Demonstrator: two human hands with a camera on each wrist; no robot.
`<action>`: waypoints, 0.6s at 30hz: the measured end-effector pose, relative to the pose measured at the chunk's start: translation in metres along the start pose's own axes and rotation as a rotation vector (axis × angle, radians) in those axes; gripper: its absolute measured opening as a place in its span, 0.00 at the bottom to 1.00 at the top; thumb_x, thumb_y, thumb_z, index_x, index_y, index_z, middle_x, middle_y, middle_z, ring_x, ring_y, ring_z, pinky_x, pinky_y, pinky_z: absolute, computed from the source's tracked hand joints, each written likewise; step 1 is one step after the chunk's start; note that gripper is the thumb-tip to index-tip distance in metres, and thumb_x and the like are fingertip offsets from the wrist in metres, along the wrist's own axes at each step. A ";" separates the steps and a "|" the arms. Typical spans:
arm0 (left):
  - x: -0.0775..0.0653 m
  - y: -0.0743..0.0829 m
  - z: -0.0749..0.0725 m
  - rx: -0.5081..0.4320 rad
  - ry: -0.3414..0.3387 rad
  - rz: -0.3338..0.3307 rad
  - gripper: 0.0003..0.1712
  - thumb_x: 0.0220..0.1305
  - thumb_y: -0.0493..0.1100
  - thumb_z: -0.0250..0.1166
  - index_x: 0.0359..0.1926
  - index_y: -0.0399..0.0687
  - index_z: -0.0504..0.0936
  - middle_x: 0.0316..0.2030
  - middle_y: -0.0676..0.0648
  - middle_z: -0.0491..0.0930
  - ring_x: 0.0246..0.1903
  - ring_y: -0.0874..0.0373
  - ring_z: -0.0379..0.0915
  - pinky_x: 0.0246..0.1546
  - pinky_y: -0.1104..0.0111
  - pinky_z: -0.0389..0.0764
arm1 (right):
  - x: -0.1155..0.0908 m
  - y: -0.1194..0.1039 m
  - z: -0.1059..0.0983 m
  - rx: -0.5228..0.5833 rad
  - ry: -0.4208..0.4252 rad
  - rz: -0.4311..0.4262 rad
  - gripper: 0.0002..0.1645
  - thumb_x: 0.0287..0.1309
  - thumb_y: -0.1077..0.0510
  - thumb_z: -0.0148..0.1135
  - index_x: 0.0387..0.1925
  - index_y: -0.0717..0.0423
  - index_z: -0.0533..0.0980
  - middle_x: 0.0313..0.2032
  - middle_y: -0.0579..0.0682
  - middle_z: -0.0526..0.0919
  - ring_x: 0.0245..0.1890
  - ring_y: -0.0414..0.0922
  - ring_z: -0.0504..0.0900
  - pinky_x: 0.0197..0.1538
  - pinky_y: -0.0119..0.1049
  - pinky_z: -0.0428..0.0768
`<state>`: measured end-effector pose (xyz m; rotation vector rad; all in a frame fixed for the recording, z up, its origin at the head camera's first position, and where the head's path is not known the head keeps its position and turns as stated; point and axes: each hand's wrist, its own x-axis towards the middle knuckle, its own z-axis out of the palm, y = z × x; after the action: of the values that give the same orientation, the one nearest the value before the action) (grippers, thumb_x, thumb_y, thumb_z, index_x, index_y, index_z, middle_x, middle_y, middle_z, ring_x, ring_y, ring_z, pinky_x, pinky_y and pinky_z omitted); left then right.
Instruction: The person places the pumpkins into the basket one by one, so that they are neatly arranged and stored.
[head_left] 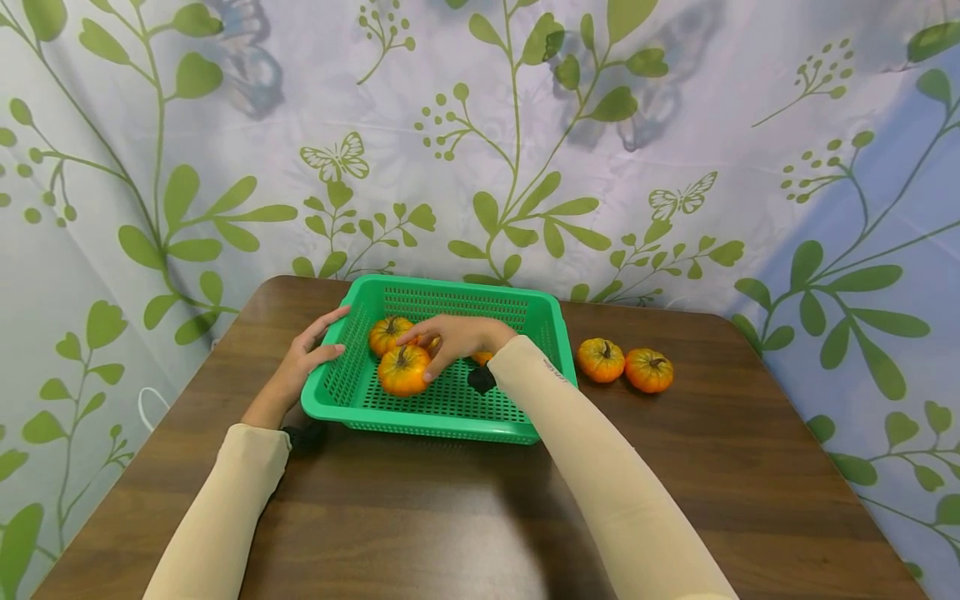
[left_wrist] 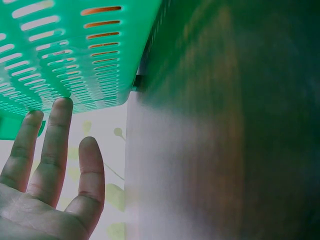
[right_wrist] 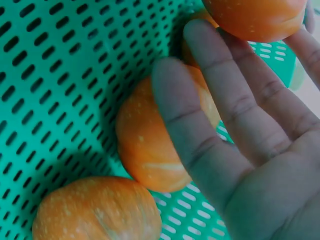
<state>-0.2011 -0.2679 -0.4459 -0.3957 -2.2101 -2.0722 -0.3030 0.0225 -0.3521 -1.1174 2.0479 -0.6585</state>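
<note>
Left of centre in the head view, a mini pumpkin (head_left: 403,372) is pinched by the right hand (head_left: 459,337) inside the green plastic basket (head_left: 442,427) — placing, presumably; gentle release appears required next. The rim is touched by the left hand (head_left: 297,365), fingers extended.

Nothing legible in any view. Only candidate was a small line of dark print (head_left: 555,369) on the right sleeve (head_left: 607,475), seen in the head view. It sat a little up from the cuff edge, close to the sleeve's upper outline, and ran slantwise down the pale fabric. Looked like lettering (squinted, couldn't pick out a single character), too tiny and soft to transcribe. Word, brand or number: couldn't tell which. Both wrist views gave no readable characters.
</note>
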 end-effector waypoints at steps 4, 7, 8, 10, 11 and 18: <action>-0.001 0.000 0.000 0.006 0.002 -0.003 0.34 0.80 0.38 0.55 0.84 0.55 0.67 0.65 0.47 0.73 0.52 0.60 0.81 0.48 0.69 0.86 | 0.008 -0.003 0.006 0.000 -0.018 0.031 0.44 0.65 0.65 0.76 0.80 0.51 0.71 0.75 0.59 0.72 0.74 0.54 0.71 0.67 0.40 0.79; -0.001 0.000 0.001 0.020 0.004 -0.004 0.35 0.80 0.38 0.55 0.84 0.55 0.65 0.68 0.42 0.71 0.54 0.61 0.79 0.49 0.70 0.86 | 0.013 -0.005 0.011 -0.025 -0.036 0.065 0.44 0.65 0.64 0.76 0.80 0.50 0.71 0.76 0.59 0.71 0.76 0.55 0.71 0.69 0.43 0.78; -0.001 0.000 0.001 0.024 0.004 -0.006 0.35 0.80 0.38 0.54 0.84 0.54 0.65 0.69 0.40 0.70 0.54 0.61 0.79 0.49 0.70 0.85 | 0.015 -0.005 0.012 -0.040 -0.042 0.077 0.44 0.66 0.64 0.76 0.80 0.49 0.71 0.77 0.58 0.71 0.76 0.54 0.70 0.70 0.43 0.77; -0.001 0.000 0.001 0.029 0.005 -0.010 0.35 0.81 0.38 0.54 0.85 0.54 0.64 0.71 0.37 0.68 0.55 0.61 0.78 0.49 0.70 0.85 | 0.019 -0.005 0.015 -0.067 -0.055 0.089 0.44 0.67 0.63 0.76 0.81 0.49 0.70 0.78 0.57 0.69 0.78 0.54 0.68 0.71 0.44 0.76; -0.001 0.000 0.001 0.032 0.007 -0.013 0.35 0.81 0.39 0.54 0.85 0.54 0.64 0.72 0.36 0.67 0.55 0.61 0.78 0.49 0.71 0.85 | 0.020 -0.006 0.016 -0.078 -0.057 0.095 0.44 0.67 0.62 0.76 0.81 0.48 0.70 0.78 0.57 0.69 0.78 0.54 0.67 0.71 0.45 0.76; 0.000 0.001 0.000 0.023 0.008 -0.023 0.35 0.81 0.39 0.54 0.85 0.54 0.64 0.70 0.38 0.69 0.55 0.60 0.79 0.49 0.70 0.85 | 0.028 -0.007 0.021 -0.067 -0.054 0.094 0.44 0.68 0.63 0.74 0.81 0.47 0.69 0.78 0.55 0.70 0.78 0.54 0.68 0.70 0.46 0.77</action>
<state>-0.2005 -0.2682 -0.4448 -0.3609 -2.2426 -2.0533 -0.2931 -0.0072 -0.3695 -1.0583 2.0762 -0.5114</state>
